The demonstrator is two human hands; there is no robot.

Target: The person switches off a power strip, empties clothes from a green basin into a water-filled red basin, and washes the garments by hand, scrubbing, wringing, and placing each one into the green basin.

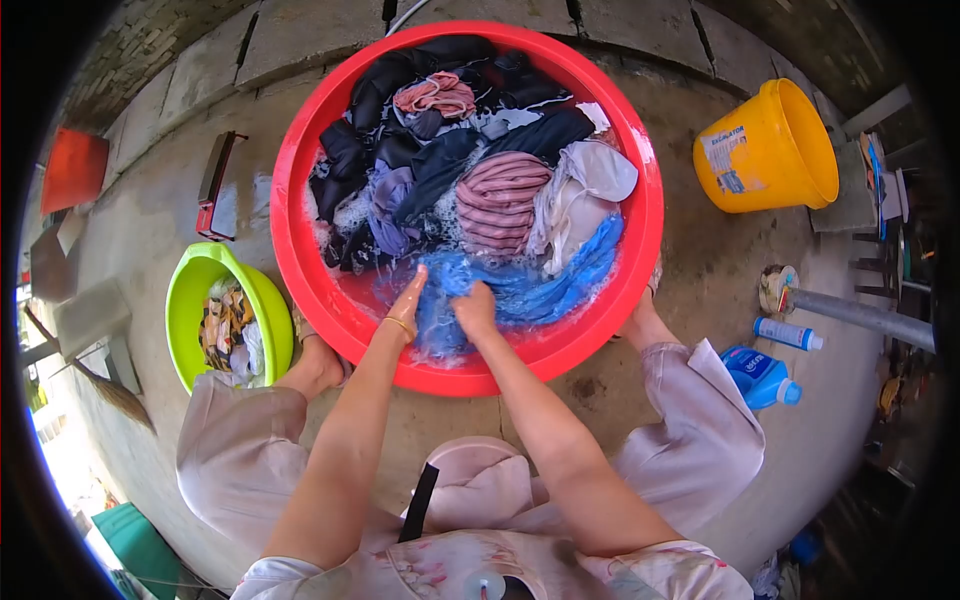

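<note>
A large red tub (290, 215) holds soapy water and a heap of wet clothes. Along its near side lies a blue garment (560, 285), partly under the water. My right hand (474, 306) is closed on a bunched part of this blue garment. My left hand (408, 303), with a bracelet at the wrist, is stretched out flat beside the garment, its fingers pointing away from me. Beyond the hands are a striped pink garment (500, 203), a white garment (588, 200), a purple-grey cloth (390, 205) and dark clothes (440, 165).
On the left stands a green basin (270, 310) with clothes in it. A yellow bucket (765, 150) is at the right, with a blue detergent bottle (760, 377) and a blue-and-white bottle (785, 333) nearer. My feet flank the tub. A red bucket (75, 170) stands far left.
</note>
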